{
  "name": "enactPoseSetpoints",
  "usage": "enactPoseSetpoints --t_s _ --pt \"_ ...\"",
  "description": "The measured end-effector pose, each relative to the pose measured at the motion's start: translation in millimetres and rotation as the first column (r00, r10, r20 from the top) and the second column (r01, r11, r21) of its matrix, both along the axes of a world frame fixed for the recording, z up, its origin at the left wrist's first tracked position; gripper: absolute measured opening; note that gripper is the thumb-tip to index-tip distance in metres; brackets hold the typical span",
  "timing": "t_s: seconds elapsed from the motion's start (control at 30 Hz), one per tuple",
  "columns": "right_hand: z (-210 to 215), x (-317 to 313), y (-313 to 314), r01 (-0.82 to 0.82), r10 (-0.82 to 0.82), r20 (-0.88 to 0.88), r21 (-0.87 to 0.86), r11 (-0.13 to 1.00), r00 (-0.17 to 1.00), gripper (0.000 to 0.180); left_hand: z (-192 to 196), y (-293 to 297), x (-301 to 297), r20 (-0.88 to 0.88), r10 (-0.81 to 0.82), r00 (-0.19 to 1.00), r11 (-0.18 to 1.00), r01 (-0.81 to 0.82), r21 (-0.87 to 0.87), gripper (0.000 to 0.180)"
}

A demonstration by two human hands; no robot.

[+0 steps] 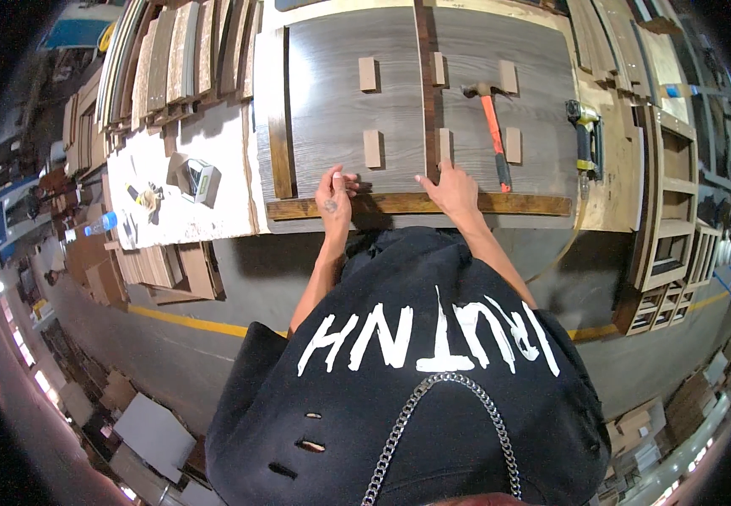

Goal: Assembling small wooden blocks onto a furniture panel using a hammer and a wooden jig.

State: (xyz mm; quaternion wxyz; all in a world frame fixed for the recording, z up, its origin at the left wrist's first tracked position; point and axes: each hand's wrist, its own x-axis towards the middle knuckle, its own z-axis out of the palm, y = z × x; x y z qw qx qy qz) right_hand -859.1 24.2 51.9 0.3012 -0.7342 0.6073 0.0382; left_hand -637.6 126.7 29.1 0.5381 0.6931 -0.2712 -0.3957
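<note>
Head view. Bench work, both hands at near edge of panel (327,110). L hand (334,194): fingers half-curled, thumb apart, nothing visible in it; wrist crosses front strip (391,203), which lies along panel's near side. R hand (453,192): thumb spread, index pointing at lower mid block (445,143), at or nr contact (can't tell which); no grip seen. Lower mid block sits at centre strip (429,101); side strip (280,118) lies at panel's L.

Poss. faults: (a) front strip knocked out of line, cause: wrists passing over it; whether it's fixed can't be told. (b) Lower mid block nudged askew, cause: fingertip pressing off-centre, if block is loose. (c) Panel face scratched, cause: R hand swinging outward into hammer (494,126), which lies on panel just R of it, head nr upper R block (509,77). (d) Front strip shoved, cause: same swing, b/c hammer's grip end lies close behind it. (e) Nailer (585,139), beside panel's R edge, bumped, cause: wider reach that way.
</note>
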Motion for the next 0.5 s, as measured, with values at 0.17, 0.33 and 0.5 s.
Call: enactPoseSetpoints --t_s 0.17,0.33,0.5 --pt "-5 4 8 -0.026 0.026 -0.015 -0.004 1.000 1.000 0.048 -1 0 10 0.058 -0.063 0.996 0.997 0.061 0.038 0.036" --pt "-21 7 15 0.036 -0.034 0.020 -0.080 0.996 0.999 0.042 -4 -11 19 0.063 -0.103 0.993 0.994 0.100 0.053 0.038" --pt "-23 9 17 0.066 -0.065 0.012 -0.065 0.996 0.998 0.044 -7 -22 17 0.043 -0.115 0.992 0.993 0.113 0.037 0.038"
